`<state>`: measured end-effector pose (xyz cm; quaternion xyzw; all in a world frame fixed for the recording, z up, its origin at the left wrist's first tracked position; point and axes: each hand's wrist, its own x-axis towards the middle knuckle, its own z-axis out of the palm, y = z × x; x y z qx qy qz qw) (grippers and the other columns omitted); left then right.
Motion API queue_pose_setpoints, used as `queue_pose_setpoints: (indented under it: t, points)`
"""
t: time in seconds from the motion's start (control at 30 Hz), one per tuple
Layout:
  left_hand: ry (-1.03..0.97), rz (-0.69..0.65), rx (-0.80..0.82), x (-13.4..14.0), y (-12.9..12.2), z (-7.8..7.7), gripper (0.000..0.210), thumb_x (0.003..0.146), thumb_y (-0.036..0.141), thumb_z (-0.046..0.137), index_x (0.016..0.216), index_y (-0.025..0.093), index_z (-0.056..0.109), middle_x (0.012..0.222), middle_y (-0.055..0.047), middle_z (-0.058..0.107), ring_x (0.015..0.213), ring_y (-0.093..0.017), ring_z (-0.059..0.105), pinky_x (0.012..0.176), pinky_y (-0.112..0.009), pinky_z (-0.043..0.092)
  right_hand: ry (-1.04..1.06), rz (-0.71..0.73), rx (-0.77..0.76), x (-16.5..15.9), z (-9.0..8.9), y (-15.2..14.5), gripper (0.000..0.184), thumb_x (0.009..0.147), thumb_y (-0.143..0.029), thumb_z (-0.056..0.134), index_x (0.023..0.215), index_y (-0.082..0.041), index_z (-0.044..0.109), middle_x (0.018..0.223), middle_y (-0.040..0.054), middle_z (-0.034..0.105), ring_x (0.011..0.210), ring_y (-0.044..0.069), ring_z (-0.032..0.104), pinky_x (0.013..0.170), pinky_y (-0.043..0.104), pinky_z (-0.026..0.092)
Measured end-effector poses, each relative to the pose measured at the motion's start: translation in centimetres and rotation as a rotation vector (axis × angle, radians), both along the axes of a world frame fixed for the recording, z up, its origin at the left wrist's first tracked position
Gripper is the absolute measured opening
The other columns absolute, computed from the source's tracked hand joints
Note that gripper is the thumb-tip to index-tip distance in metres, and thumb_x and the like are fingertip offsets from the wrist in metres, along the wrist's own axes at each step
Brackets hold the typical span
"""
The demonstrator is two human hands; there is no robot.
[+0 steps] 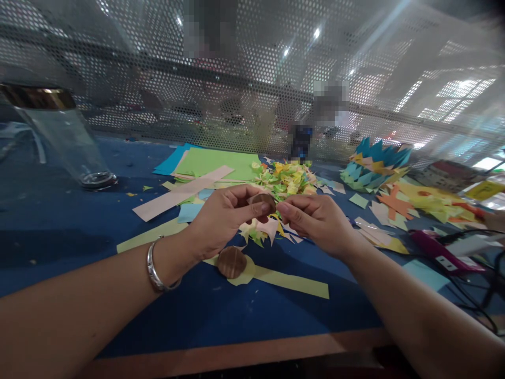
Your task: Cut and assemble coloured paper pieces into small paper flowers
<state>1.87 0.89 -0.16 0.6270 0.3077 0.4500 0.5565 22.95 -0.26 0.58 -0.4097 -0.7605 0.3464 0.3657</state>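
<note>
Over the middle of the table, my left hand (pixel 232 213) is closed on a small brown disc (pixel 263 202), thumb across its face. My right hand (pixel 317 221) is close beside it, thumb and forefinger pinched at the disc's right edge. Whatever is between those fingertips is too small to make out. Below my hands a second brown disc (pixel 232 262), with pale lines across it, lies on a pale yellow-green paper circle (pixel 245 272). A yellow-green paper strip (pixel 294 282) extends to the right from that circle.
Behind my hands are a heap of paper scraps (pixel 292 179) and stacked coloured sheets (pixel 224 160). A glass bottle (pixel 79 142) stands left. To the right are a zigzag paper crown (pixel 374 166), a purple device with cables (pixel 442 251), and another person's hand (pixel 495 219). A perforated metal screen (pixel 252 79) closes the back.
</note>
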Motion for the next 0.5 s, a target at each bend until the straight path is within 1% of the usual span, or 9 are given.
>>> queue_pose_setpoints:
  t: [0.13, 0.27, 0.5]
  points:
    - [-0.012, -0.018, 0.011, 0.00, 0.09, 0.04, 0.010, 0.084, 0.029, 0.074, 0.082, 0.019, 0.073, 0.072, 0.000, 0.063, 0.066, -0.012, 0.052, 0.062, -0.027, 0.040, -0.040, -0.021, 0.051, 0.02, 0.25, -0.10, 0.042, 0.094, -0.052, 0.060, 0.069, -0.018, 0.058, 0.050, -0.0078, 0.035, 0.043, 0.006, 0.028, 0.043, 0.025, 0.021]
    - [-0.028, -0.020, 0.028, 0.01, 0.18, -0.07, 0.013, 0.083, 0.029, 0.074, 0.075, 0.020, 0.071, 0.071, 0.000, 0.061, 0.067, -0.012, 0.052, 0.064, -0.028, 0.041, -0.064, -0.024, 0.084, 0.09, 0.40, -0.12, 0.041, 0.094, -0.050, 0.061, 0.068, -0.018, 0.057, 0.051, -0.0068, 0.039, 0.045, 0.006, 0.032, 0.044, 0.024, 0.023]
    - [-0.001, -0.015, 0.042, -0.06, 0.24, -0.11, 0.017, 0.083, 0.030, 0.074, 0.072, 0.019, 0.068, 0.070, 0.001, 0.057, 0.065, -0.012, 0.047, 0.061, -0.027, 0.038, -0.036, -0.013, 0.066, 0.29, 0.24, -0.01, 0.040, 0.096, -0.048, 0.060, 0.069, -0.018, 0.057, 0.051, -0.0073, 0.037, 0.045, 0.006, 0.030, 0.044, 0.024, 0.022]
